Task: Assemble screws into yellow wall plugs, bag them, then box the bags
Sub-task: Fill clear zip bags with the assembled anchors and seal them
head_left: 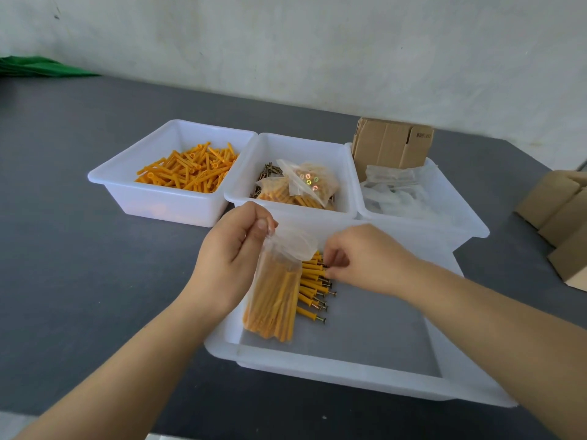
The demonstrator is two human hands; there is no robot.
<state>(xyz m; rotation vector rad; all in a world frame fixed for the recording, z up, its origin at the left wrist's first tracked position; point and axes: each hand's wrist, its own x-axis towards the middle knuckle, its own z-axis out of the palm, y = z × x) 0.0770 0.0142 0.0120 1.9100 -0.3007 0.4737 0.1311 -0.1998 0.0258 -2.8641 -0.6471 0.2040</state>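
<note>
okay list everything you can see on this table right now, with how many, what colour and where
Translucent white plastic bins: four; three in a back row, one in front.
Loose yellow wall plugs: many, back left bin.
Filled clear bags: at least two, middle bin, over dark screws.
Empty clear bags: a pile, back right bin.
Brown cardboard boxes: one standing in that bin, several at the right edge.
Assembled yellow plugs: a row, front bin.
Green item: far left.
Left hand: holds a part-filled clear bag.
Right hand: pinches a plug.

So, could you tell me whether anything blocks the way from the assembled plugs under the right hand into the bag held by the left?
Nothing visible does. The right hand pinches an assembled plug right beside the bag, whose mouth the left hand holds open above the tray.
</note>
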